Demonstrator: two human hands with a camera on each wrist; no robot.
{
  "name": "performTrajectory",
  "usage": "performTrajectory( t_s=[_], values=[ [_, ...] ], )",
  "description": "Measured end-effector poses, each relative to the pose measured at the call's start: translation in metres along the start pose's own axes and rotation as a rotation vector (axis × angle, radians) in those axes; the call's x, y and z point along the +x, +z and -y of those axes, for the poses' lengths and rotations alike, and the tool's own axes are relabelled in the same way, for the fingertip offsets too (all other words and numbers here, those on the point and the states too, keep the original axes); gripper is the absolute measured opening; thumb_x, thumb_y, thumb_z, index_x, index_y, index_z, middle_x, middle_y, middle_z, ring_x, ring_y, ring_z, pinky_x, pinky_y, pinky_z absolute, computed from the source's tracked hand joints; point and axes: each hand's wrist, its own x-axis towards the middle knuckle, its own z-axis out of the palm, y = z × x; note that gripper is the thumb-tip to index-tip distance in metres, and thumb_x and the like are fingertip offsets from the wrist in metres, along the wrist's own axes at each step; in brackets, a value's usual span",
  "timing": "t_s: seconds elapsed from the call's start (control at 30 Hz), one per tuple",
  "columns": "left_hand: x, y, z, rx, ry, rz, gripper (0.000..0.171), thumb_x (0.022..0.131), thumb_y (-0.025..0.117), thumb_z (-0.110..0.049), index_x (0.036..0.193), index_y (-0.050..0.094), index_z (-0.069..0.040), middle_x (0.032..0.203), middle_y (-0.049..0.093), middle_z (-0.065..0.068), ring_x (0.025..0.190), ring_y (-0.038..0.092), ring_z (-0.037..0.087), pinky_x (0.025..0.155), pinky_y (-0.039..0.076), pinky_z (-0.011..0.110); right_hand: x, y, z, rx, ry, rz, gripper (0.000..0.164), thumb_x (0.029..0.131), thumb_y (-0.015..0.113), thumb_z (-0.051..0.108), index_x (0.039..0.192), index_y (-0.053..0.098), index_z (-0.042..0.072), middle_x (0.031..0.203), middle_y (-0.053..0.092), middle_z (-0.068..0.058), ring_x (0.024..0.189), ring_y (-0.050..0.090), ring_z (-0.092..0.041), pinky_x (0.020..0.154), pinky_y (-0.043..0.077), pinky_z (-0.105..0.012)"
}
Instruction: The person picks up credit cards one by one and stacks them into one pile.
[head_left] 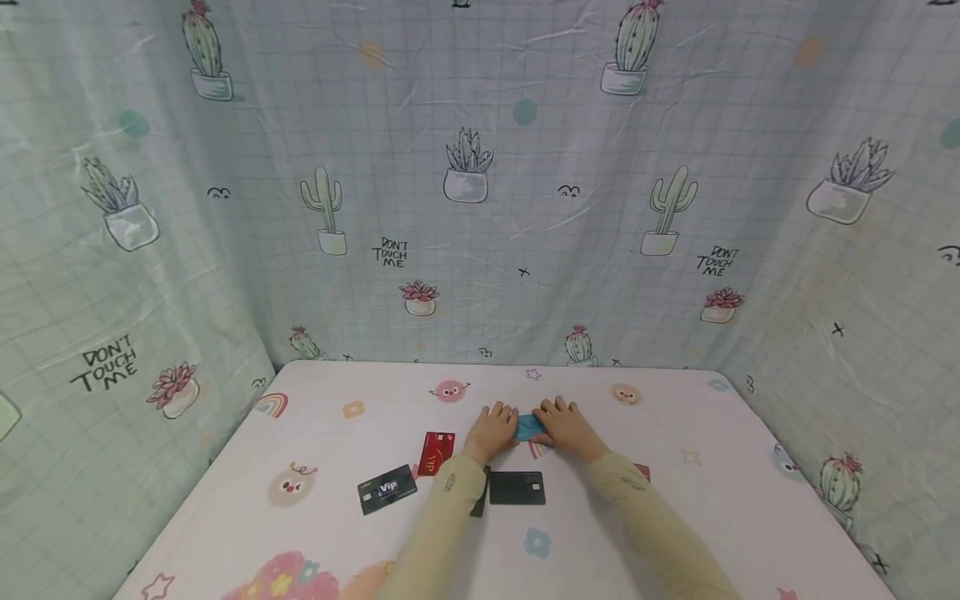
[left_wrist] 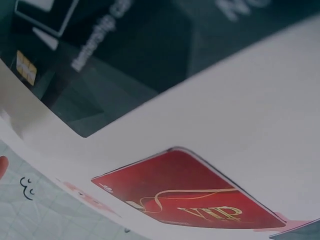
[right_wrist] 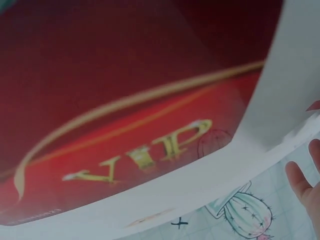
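Toward the far middle of the table in the head view lies a small blue card (head_left: 528,427) between the two hands. At its left edge is the left hand (head_left: 491,432), with fingertips and thumb on the card. The right hand (head_left: 566,429) grips the opposite edge, fingers over the top corner and thumb below. The hands cover both ends of the card. In the left wrist view only a fingertip (left_wrist: 2,165) shows; the right wrist view catches part of the right hand (right_wrist: 310,187) at its edge.
Left of the left arm lie a red VIP card (head_left: 437,454) and a dark Vip card (head_left: 387,488). Between the forearms is a black card (head_left: 517,488), beside another dark card (head_left: 480,497) partly under the left sleeve. The right sleeve mostly hides a red card (head_left: 642,472).
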Motion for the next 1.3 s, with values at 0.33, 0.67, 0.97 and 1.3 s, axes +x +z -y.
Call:
performTrajectory(
  t_s=[0.33, 0.67, 0.97, 1.3],
  values=[
    [-0.001, -0.001, 0.002, -0.027, 0.027, 0.004, 0.056, 0.085, 0.051, -0.045, 0.13, 0.043, -0.014, 0.12, 0.054, 0.002, 0.113, 0.046, 0.017, 0.093, 0.042, 0.036, -0.002, -0.005, 0.002, 0.069, 0.029, 0.073, 0.055, 0.078, 0.053, 0.055, 0.11, 0.054, 0.011, 0.103, 0.049, -0.007, 0.089, 0.043, -0.025, 0.071, 0.041, -0.041],
    [-0.005, -0.001, 0.006, -0.036, 0.033, -0.004, 0.057, 0.086, 0.05, -0.046, 0.131, 0.042, -0.014, 0.121, 0.052, 0.002, 0.114, 0.045, 0.018, 0.094, 0.042, 0.037, -0.003, -0.011, 0.003, 0.082, 0.011, 0.047, 0.056, 0.077, 0.055, 0.056, 0.11, 0.052, 0.01, 0.103, 0.048, -0.007, 0.089, 0.043, -0.025, 0.07, 0.043, -0.04],
    [-0.004, 0.001, 0.009, -0.021, 0.025, -0.006, 0.059, 0.084, 0.051, -0.049, 0.13, 0.043, -0.013, 0.12, 0.052, 0.002, 0.111, 0.046, 0.018, 0.092, 0.043, 0.037, -0.002, -0.013, 0.005, 0.094, 0.002, 0.036, 0.055, 0.077, 0.057, 0.053, 0.111, 0.052, 0.01, 0.101, 0.047, -0.008, 0.087, 0.041, -0.025, 0.068, 0.043, -0.039],
    [-0.005, 0.001, 0.013, -0.022, 0.058, -0.039, 0.055, 0.083, 0.051, -0.051, 0.123, 0.049, -0.013, 0.114, 0.052, 0.003, 0.105, 0.045, 0.018, 0.088, 0.044, 0.036, 0.0, -0.011, 0.004, 0.055, -0.041, -0.048, 0.053, 0.075, 0.054, 0.056, 0.108, 0.053, 0.015, 0.096, 0.046, -0.004, 0.083, 0.039, -0.022, 0.062, 0.041, -0.035]
  ],
)
